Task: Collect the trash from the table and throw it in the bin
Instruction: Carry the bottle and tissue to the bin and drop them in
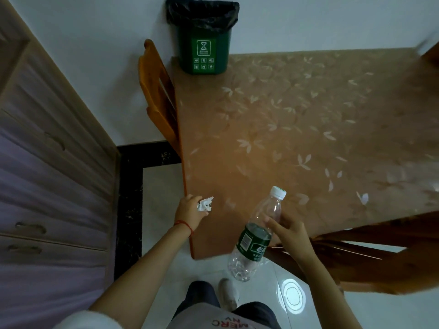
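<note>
Both pieces are picked up: the left hand [188,211] fingers pinch a crumpled tissue [204,203], the right hand [288,230] grips the empty bottle [255,236]; the bin [203,53] at the bench [308,115] far corner awaits both

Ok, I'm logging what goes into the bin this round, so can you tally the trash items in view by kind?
Crumpled white paper: 1, held in the left hand
Clear plastic bottle with green label: 1, held in the right hand
Total: 2 pieces of trash, both in hand; none visible on the table. The green bin stands at the table's far corner.
</note>
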A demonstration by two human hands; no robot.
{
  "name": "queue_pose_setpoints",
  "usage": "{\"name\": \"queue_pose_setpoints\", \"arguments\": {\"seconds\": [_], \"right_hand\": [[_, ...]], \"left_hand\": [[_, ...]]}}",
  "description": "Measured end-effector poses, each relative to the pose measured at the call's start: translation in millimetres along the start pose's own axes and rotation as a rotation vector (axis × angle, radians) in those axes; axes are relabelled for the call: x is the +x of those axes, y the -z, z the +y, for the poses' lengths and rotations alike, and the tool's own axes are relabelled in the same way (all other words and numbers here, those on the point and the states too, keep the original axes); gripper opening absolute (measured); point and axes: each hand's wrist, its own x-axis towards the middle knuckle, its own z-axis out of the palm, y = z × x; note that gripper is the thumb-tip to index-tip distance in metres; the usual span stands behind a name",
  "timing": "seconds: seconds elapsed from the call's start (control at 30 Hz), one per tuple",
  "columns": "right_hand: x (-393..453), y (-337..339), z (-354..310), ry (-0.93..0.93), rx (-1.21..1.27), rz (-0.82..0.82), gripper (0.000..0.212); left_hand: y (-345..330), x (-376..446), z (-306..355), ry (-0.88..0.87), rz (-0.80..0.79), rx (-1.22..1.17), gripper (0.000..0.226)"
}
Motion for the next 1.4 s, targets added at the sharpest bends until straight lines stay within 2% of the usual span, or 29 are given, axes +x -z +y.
{"name": "queue_pose_setpoints", "arguments": {"seconds": [0.23,0.3,0.4,0.47,0.6,0.67,0.77,1.03,1.13,1.23,1.4], "right_hand": [[-2,8,1,0.036,-0.046,0.020,0.057],[-1,6,-1,0.026,-0.011,0.016,0.049],[4,2,-3,-0.020,0.066,-0.008,0.025],[7,1,-4,-0.038,0.068,-0.020,0.021],[13,-4,-8,-0.021,-0.009,-0.045,0.032],[18,-6,-11,-0.001,-0.068,-0.073,0.038],[25,-13,-12,0.025,-0.128,-0.136,0.040],[41,-48,-22,0.092,-0.206,-0.387,0.041],[47,-67,-22,0.090,-0.224,-0.493,0.034],[51,-87,-23,0.089,-0.236,-0.586,0.025],[48,-122,-26,0.077,-0.218,-0.696,0.025]], "left_hand": [[-7,11,-1,-0.026,0.039,-0.008,0.020],[-9,11,-2,-0.030,0.051,-0.009,0.017],[-7,9,-2,0.002,0.091,-0.072,0.013],[-6,5,-2,0.044,0.120,-0.147,0.008],[-2,-9,-5,0.151,0.161,-0.343,0.018],[1,-15,-10,0.210,0.193,-0.425,0.010],[7,-29,-16,0.298,0.234,-0.578,0.003],[25,-84,-30,0.335,0.462,-0.808,0.016],[32,-108,-38,0.358,0.583,-0.842,0.016],[37,-132,-48,0.377,0.682,-0.830,0.003],[44,-164,-67,0.444,0.788,-0.853,0.010]]}}
